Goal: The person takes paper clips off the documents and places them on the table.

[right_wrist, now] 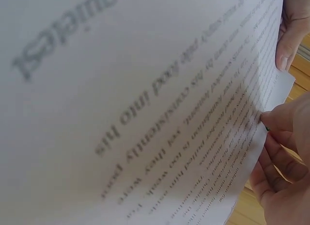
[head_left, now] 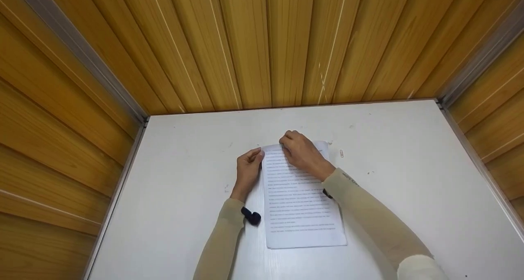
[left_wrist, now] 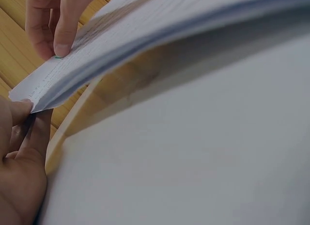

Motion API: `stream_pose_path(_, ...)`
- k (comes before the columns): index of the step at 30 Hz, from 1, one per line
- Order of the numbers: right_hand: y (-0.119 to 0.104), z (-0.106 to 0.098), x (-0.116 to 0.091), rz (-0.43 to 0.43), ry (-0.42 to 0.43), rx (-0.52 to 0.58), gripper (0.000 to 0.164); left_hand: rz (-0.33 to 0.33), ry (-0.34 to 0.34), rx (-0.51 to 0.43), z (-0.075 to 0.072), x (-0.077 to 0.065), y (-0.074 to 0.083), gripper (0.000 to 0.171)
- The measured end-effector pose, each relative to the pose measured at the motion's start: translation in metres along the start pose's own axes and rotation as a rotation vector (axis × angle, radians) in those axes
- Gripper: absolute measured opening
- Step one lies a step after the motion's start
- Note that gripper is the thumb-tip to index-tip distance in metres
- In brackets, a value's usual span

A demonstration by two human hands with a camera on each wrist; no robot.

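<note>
A stack of printed paper sheets (head_left: pixel 301 206) lies lengthwise on the table, its far end lifted. My left hand (head_left: pixel 248 165) pinches the far left corner of the stack between thumb and fingers; the left wrist view shows the thumb on top and fingers (left_wrist: pixel 36 137) beneath. At the far edge, right of that corner, my right hand (head_left: pixel 301 151) pinches a small green paper clip (left_wrist: pixel 59 57) against the paper. Only a sliver of the clip shows under the thumb, so how far it sits over the sheets cannot be told.
Right of the stack, a reddish paper clip (head_left: pixel 342 153) lies on the white table (head_left: pixel 184 181). Wood-patterned panels (head_left: pixel 245 46) stand at the back and both sides. Small dark marks dot the tabletop.
</note>
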State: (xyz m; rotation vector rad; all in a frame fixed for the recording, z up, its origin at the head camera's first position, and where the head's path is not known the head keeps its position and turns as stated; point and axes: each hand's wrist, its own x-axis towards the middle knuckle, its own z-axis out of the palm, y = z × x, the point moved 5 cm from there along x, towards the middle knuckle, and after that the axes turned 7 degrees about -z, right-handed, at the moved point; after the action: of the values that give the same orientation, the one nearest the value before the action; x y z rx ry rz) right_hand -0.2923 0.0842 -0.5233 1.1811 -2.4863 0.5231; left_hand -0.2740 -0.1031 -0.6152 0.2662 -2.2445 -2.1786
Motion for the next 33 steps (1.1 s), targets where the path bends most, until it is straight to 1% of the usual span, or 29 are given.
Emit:
stream_pose_path(8,-0.0002,0.0011,0.0019,-0.031,0.014,-0.064,0.007,0.009,-0.02,-0.013,0.0003,-0.0002,0.0003,0.03)
stream_pose_path(16,0.0001,0.0015,0.0007,-0.039,0.02,-0.072,0.008,0.011,-0.039,-0.009,0.0,0.0006,0.0011,0.031)
stream_pose_path(19,-0.0005,0.0025,-0.0003,-0.052,0.028,-0.098,0.007,0.017,-0.049,-0.002,-0.0001,0.0003,0.0012,0.031)
stream_pose_path(24,-0.0017,0.0038,-0.001,-0.063,0.02,-0.151,0.008,0.027,-0.049,0.014,-0.0001,0.0004,0.0014,0.031)
stream_pose_path(33,-0.0022,0.0042,-0.0009,-0.067,0.017,-0.193,0.01,0.049,-0.043,0.026,0.001,-0.0001,0.0027,0.03)
